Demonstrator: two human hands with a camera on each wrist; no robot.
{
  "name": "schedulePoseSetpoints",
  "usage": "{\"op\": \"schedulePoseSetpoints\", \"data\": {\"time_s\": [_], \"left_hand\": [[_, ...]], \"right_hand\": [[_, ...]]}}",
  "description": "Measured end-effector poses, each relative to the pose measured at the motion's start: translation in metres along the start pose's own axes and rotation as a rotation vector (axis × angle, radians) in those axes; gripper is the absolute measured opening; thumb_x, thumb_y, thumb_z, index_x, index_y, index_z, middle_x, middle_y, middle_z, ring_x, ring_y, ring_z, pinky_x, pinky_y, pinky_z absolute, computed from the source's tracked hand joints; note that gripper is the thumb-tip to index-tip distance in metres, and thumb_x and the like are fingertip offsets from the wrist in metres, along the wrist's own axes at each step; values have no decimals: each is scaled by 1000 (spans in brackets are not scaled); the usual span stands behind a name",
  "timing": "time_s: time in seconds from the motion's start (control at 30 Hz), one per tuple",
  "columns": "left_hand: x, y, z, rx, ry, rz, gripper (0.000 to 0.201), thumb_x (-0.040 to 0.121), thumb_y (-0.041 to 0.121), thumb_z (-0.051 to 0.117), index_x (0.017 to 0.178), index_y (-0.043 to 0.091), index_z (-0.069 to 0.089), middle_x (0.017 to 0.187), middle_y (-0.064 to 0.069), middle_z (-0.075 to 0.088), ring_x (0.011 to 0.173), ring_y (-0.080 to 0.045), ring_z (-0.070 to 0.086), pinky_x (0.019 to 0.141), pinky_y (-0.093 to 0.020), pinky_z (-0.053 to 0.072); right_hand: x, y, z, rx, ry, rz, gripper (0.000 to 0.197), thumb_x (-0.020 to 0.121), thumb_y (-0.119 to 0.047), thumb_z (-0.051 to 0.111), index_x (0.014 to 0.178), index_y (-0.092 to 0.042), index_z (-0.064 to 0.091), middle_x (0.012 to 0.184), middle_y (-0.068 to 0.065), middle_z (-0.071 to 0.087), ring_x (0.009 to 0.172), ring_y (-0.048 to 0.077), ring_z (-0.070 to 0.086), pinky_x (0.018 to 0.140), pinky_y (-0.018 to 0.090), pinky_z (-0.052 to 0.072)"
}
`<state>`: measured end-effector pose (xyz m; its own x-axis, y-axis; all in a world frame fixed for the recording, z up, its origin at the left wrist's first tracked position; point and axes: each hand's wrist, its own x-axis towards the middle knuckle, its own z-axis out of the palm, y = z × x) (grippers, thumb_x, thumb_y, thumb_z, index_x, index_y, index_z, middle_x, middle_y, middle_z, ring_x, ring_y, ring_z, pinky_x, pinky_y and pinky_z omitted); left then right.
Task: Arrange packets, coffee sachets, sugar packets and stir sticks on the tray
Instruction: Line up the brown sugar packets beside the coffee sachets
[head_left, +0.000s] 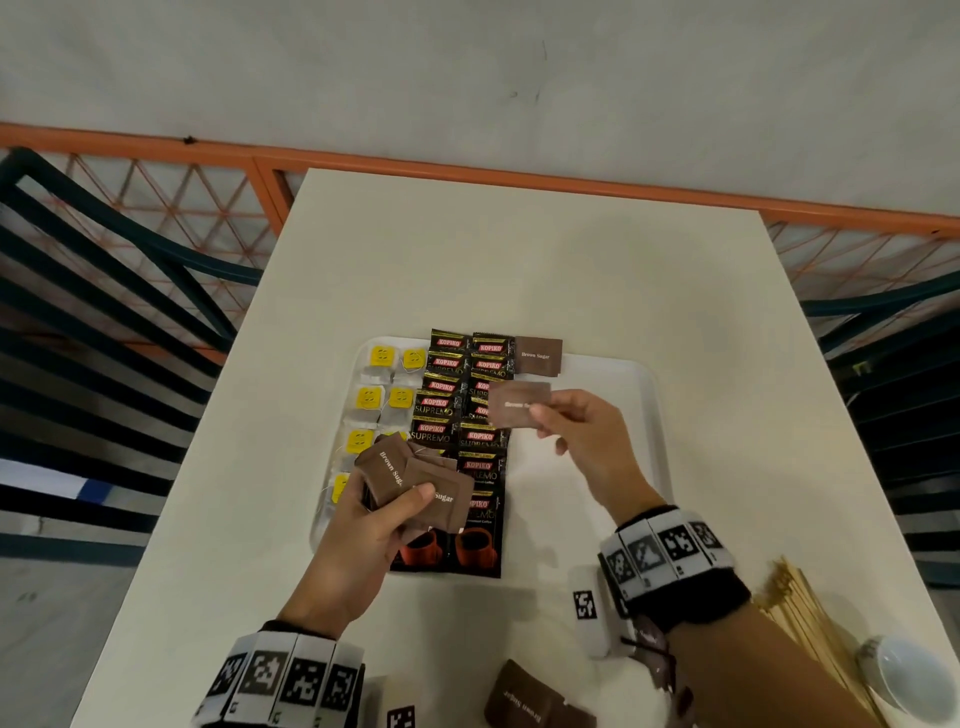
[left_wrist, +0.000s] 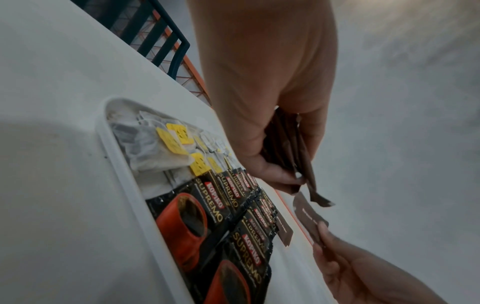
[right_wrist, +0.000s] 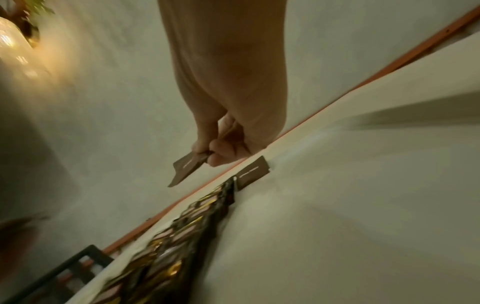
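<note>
Pinched between my right hand's (head_left: 576, 431) fingertips, one brown sugar packet (head_left: 517, 404) hovers over the white tray (head_left: 639, 395), beside the coffee sachets (head_left: 457, 415); my left hand (head_left: 374, 525) grips a fanned sugar packet stack (head_left: 415, 478) above the tray's near end.

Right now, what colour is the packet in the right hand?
Brown with white lettering: the sugar packet pinched by the right hand, clearest in the head view.
</note>
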<state>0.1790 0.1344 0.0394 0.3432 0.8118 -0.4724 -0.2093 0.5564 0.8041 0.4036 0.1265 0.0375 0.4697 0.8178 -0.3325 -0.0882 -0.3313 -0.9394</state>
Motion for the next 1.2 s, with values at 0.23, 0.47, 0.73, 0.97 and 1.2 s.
{"op": "schedulePoseSetpoints", "data": {"time_s": [0.23,0.47,0.73,0.97,1.2], "left_hand": [[5,-1,-1,4,22,-16,38,83,-3,57,119,9,52,110,-14,68,101,-29,65,70,-28,57],[9,-1,5,29,34,-10,32,83,-3,58,110,13,55,104,-11,70,87,-20,70,63,-25,56],[10,-2,7,58,14,-21,33,83,-2,57,114,9,55,98,-7,73,84,-18,71,65,-25,56],[11,-1,9,71,-4,-24,34,83,-1,57,117,5,54,106,-12,71,93,-24,69,62,-24,54],[11,-2,13,55,-6,-8,32,82,-3,58,113,7,53,100,-11,71,83,-18,71,59,-22,54]], "right_hand": [[56,13,-19,62,140,105,13,82,4,63,95,1,64,78,7,64,65,15,59,63,16,56],[74,22,-17,-186,201,93,14,78,-2,70,76,-12,60,66,4,62,56,12,55,56,19,48],[78,22,-13,-267,236,36,17,78,-4,70,71,-14,58,69,11,64,54,15,54,75,36,54],[81,23,-12,-304,250,25,20,77,-8,71,68,-17,57,71,12,65,54,14,55,73,31,53],[81,26,-14,-366,284,23,20,78,-16,71,72,-18,52,71,6,63,58,15,56,61,18,47]]}}
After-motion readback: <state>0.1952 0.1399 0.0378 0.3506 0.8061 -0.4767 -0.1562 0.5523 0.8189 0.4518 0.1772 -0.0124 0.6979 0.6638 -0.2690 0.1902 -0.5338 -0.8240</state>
